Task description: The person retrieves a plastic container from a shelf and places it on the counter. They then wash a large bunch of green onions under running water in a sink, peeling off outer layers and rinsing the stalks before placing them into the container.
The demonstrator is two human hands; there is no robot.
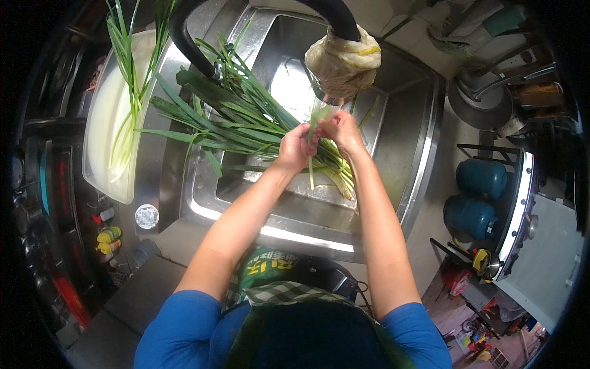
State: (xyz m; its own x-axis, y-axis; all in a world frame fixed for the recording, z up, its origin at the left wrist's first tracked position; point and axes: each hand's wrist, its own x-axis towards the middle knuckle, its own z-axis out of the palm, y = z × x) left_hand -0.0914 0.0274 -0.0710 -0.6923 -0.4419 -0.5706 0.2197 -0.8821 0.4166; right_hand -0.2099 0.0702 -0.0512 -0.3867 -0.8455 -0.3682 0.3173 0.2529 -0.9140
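Under a wrapped faucet head, my left hand and my right hand both hold a green-and-white leek stalk, slightly blurred, in the running water. A large bunch of long leafy greens, leeks or similar, lies across the stainless steel sink, its leaves over the left rim and its pale root ends beneath my hands. Several more stalks with white ends lie on a white plastic container to the left.
The black faucet hose arches over the sink's left side. The steel sink rim runs close in front of me. On the right are a wok, two blue gas cylinders and a stove. Bottles stand low at left.
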